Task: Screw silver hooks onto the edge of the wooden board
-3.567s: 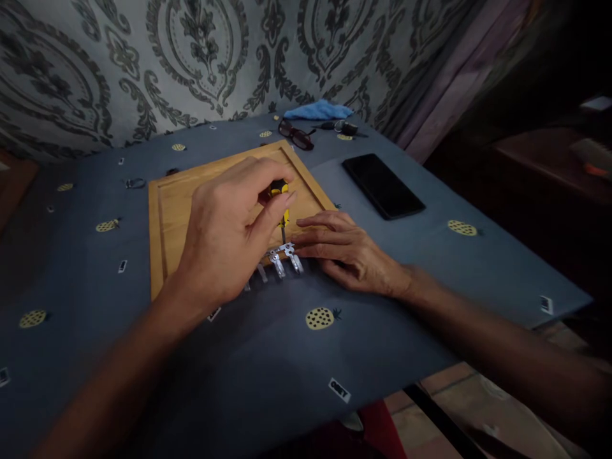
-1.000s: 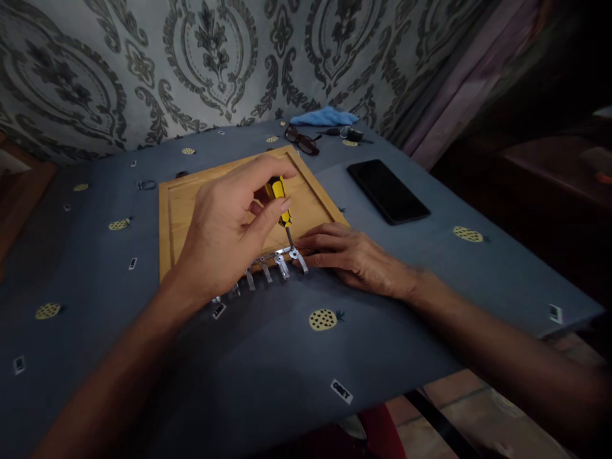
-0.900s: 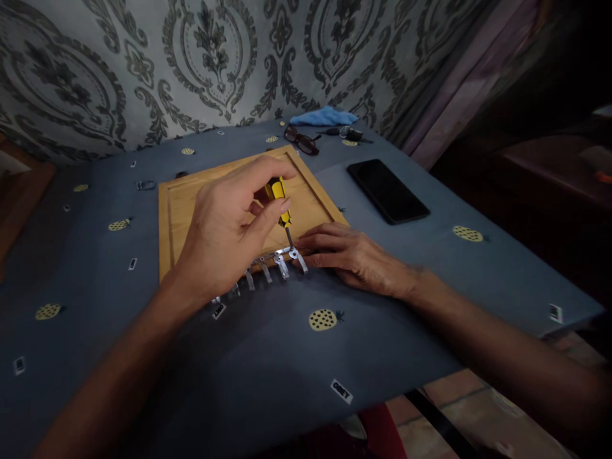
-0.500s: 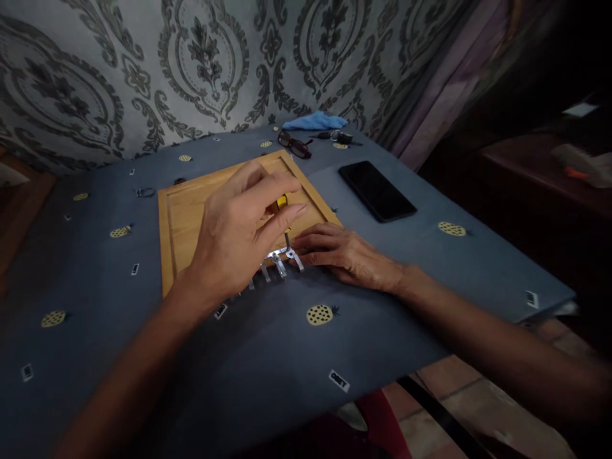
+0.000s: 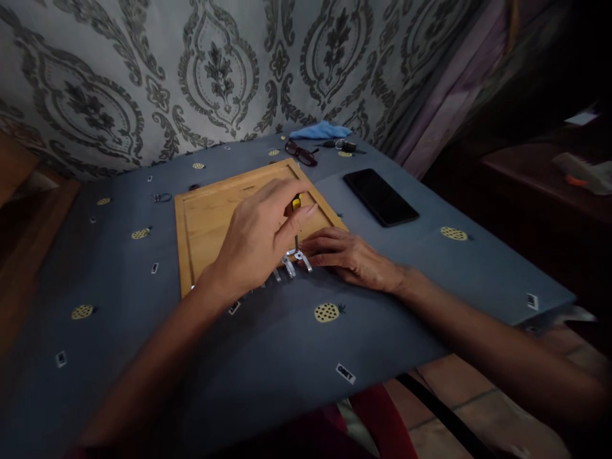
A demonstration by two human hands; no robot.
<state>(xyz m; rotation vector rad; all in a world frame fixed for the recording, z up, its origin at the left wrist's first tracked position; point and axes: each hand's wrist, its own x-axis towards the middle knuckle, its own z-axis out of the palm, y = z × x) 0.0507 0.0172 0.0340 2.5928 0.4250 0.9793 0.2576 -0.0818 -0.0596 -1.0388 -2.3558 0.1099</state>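
Observation:
My left hand [image 5: 262, 231] is closed around the yellow and black handle of a screwdriver [image 5: 296, 203], with the thumb and fingers pinching it. The shaft runs straight down to the right end of a shiny metal hook rail [image 5: 299, 255] along the near edge of a framed wooden board [image 5: 210, 220]. Several hooks jut toward me; my left hand and wrist cover part of the rail. My right hand [image 5: 356, 258] presses on the board's near right corner, fingers together, fingertips beside the last hook. Its thumb is hidden.
A black phone [image 5: 381, 196] lies right of the board. Behind are dark-framed glasses [image 5: 301, 153], keys [image 5: 345, 146] and a blue cloth [image 5: 320, 131]. A small metal ring-like piece [image 5: 162, 197] lies to the left. The patterned blue tablecloth [image 5: 268, 370] ends at the front edge.
The view has shifted, so the board and other things on the table sit farther right and slightly lower. My left hand still grips the screwdriver at the same hook; my right hand stays at the corner.

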